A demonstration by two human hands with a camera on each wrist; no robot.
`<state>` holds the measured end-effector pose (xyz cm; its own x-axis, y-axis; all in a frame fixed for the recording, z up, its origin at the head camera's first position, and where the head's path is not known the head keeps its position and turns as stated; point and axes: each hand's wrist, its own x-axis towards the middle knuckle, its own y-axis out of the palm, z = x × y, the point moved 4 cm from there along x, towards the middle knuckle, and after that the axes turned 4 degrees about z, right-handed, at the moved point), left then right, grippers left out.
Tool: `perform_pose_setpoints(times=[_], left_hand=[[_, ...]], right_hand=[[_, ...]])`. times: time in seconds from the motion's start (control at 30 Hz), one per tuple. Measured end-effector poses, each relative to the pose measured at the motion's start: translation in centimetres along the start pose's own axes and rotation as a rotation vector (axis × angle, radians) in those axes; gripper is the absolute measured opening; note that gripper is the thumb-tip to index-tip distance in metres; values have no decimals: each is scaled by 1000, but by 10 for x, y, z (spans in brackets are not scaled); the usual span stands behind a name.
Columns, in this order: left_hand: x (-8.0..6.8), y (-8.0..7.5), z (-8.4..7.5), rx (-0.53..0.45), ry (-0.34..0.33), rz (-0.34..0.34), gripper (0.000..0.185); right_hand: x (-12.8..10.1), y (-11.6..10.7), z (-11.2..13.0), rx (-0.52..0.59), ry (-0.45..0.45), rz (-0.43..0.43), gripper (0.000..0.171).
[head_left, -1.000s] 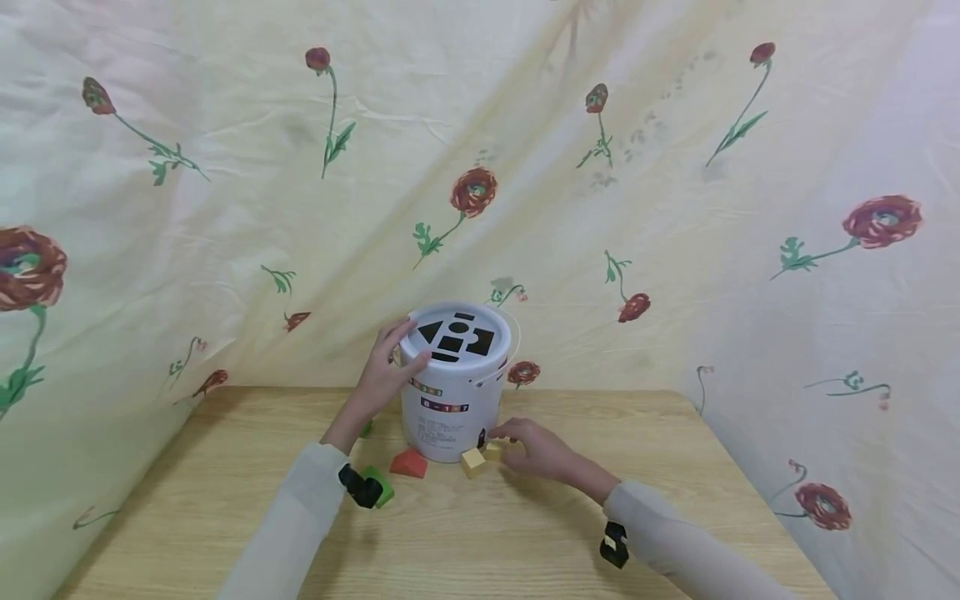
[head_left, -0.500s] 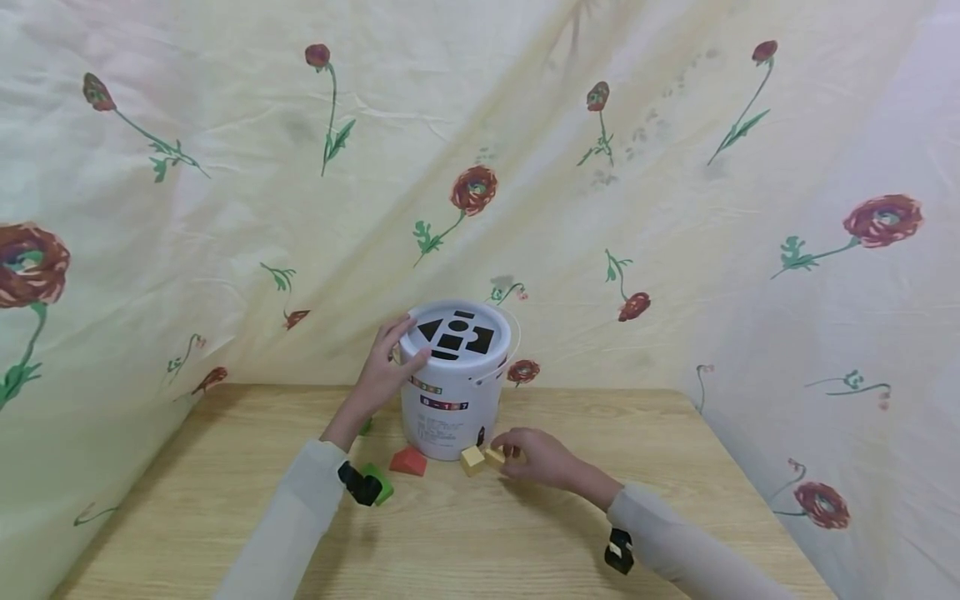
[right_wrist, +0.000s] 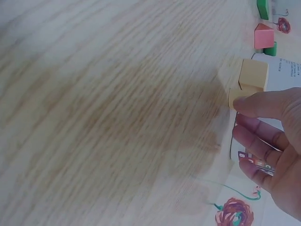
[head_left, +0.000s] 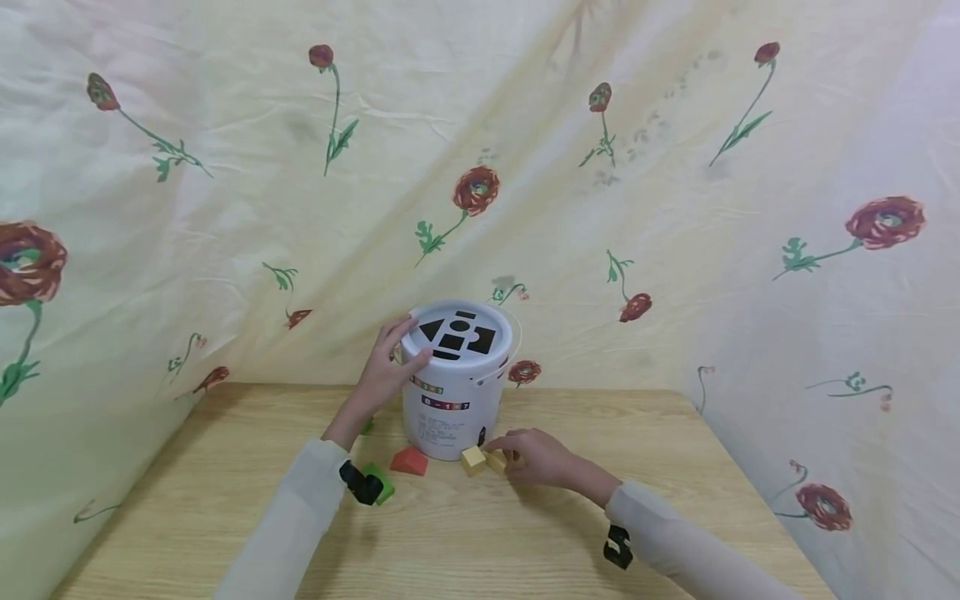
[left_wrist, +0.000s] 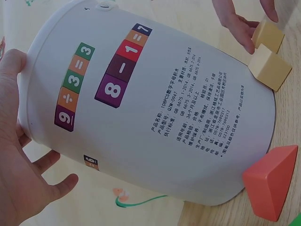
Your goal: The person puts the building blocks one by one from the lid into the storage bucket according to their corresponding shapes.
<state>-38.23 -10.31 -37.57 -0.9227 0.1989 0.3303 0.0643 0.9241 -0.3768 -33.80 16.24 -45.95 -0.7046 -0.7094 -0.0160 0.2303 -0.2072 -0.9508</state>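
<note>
The white bucket (left_wrist: 155,117) carries coloured number tiles reading 9÷3=3 and, right of them, 8−1=7 on its side, with small black Chinese print below that includes "100PCS", "QM-0947" and "GB 6675"; the rest is unreadable.

Pale wooden table (head_left: 187,517), grain running left to right, filling the near part of the scene. Behind and on both sides, cream cloth (head_left: 675,208) hung as a backdrop, creased, printed with red flowers on green stems. At mid-table, a red block (head_left: 408,462) with a sloped top, lying flat on the wood. Just left and nearer, a green block (head_left: 382,483), partly hidden. Farther back on the left, a second green piece (head_left: 366,427), mostly hidden. Right of the red block, a plain yellow cube (head_left: 472,460), resting on the table.
</note>
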Motion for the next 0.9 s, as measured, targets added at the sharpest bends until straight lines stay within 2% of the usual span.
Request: perform_pose_setpoints(times=[0.13, 0.27, 0.4, 0.57, 0.9], left_hand=[[0, 0, -1, -5, 0, 1, 72], [0, 0, -1, -9, 0, 6, 73], [0, 0, 0, -11, 6, 9, 73], [0, 0, 1, -3, 12, 5, 72], [0, 1, 1, -6, 5, 4, 73]], right_hand=[[-3, 1, -2, -63, -24, -21, 37], [-9, 0, -5, -101, -11, -34, 29], [-12, -2, -7, -111, 2, -43, 27], [-13, 0, -6, -119, -37, -53, 24], [-12, 5, 6, -109, -52, -33, 19]])
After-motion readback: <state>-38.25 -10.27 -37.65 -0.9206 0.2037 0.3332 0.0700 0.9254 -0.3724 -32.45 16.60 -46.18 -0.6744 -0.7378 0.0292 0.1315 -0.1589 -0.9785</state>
